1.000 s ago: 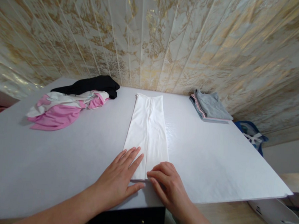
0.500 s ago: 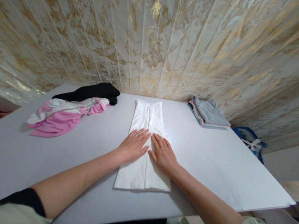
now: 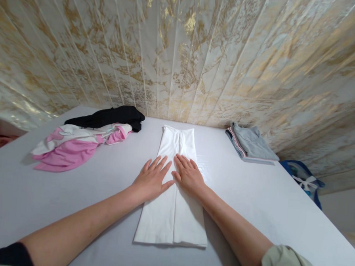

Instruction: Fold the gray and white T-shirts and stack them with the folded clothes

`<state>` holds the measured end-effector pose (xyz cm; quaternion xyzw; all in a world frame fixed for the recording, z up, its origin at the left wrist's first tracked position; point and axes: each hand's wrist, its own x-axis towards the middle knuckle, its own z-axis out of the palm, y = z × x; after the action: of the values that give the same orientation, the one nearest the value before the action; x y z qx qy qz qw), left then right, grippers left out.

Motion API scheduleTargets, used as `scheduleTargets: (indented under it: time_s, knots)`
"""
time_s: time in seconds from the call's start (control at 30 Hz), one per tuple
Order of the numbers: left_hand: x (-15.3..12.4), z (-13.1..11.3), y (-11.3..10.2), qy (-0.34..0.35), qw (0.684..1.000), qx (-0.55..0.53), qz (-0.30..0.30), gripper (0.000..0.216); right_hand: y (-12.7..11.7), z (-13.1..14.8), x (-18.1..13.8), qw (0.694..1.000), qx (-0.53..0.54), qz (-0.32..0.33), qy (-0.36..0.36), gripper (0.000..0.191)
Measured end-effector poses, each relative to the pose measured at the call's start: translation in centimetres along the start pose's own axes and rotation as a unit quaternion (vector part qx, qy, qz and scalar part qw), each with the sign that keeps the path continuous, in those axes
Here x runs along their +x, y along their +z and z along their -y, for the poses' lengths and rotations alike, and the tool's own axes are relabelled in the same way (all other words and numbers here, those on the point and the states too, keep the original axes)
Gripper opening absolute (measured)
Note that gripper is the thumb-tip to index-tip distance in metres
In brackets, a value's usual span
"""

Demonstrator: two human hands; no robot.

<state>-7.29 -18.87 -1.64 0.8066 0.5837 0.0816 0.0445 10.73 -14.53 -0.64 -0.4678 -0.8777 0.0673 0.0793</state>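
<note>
A white garment (image 3: 172, 224), folded into a long strip with a seam down its middle, lies flat before me, its narrower end away from me. My left hand (image 3: 153, 179) rests on its left half, fingers spread and palm down. On the right half my right hand (image 3: 188, 175) lies flat, fingers stretched out and closer together. The two hands are side by side near the centre line, covering part of the cloth. Neither one grips the fabric.
The white table (image 3: 96, 208) meets a gold-patterned curtain (image 3: 175, 61). At the back left lie a crumpled pink and white garment (image 3: 75, 149) and a black garment (image 3: 107, 117). A stack of folded clothes (image 3: 251, 143) sits back right, beside a blue bag (image 3: 304, 181) past the table edge.
My left hand has slid slightly left, off the middle line, with its fingers wider apart. The right hand has shifted a little left. The view has tilted up slightly.
</note>
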Motion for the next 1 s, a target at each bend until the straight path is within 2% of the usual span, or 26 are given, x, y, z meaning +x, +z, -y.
scheduleTargets:
  time_s: [0.2,0.33,0.43,0.57,0.7,0.87,1.0]
  knots:
    - [-0.8,1.2,-0.8,-0.034,0.999,-0.002,0.004,0.067,-0.4,-0.2,0.1,1.0,-0.003,-0.002,-0.007,0.052]
    - [1.4,2.0,-1.5,-0.033,0.999,-0.004,-0.013,0.057,-1.0,-0.4,1.9,1.0,-0.005,-0.028,-0.014,0.052]
    - [3.2,2.9,-1.1,-0.02,1.0,-0.007,-0.016,0.055,-0.3,-0.4,3.1,0.999,-0.024,-0.029,-0.005,0.058]
    - [4.3,4.3,-0.3,-0.045,0.999,-0.004,-0.02,0.059,1.1,-0.5,3.4,0.999,-0.031,-0.026,-0.009,0.062]
    - [5.0,5.3,-0.4,-0.067,0.997,0.0,-0.025,0.056,1.3,-0.5,3.1,0.999,-0.024,-0.029,-0.01,0.063]
    - [6.4,6.7,-0.8,-0.085,0.994,-0.018,-0.071,0.047,0.4,-0.4,3.2,1.0,-0.009,-0.028,-0.004,0.063]
    - [5.6,6.4,-1.4,-0.078,0.989,-0.069,-0.109,0.048,-0.3,-0.2,2.2,0.999,-0.002,-0.047,-0.01,0.06]
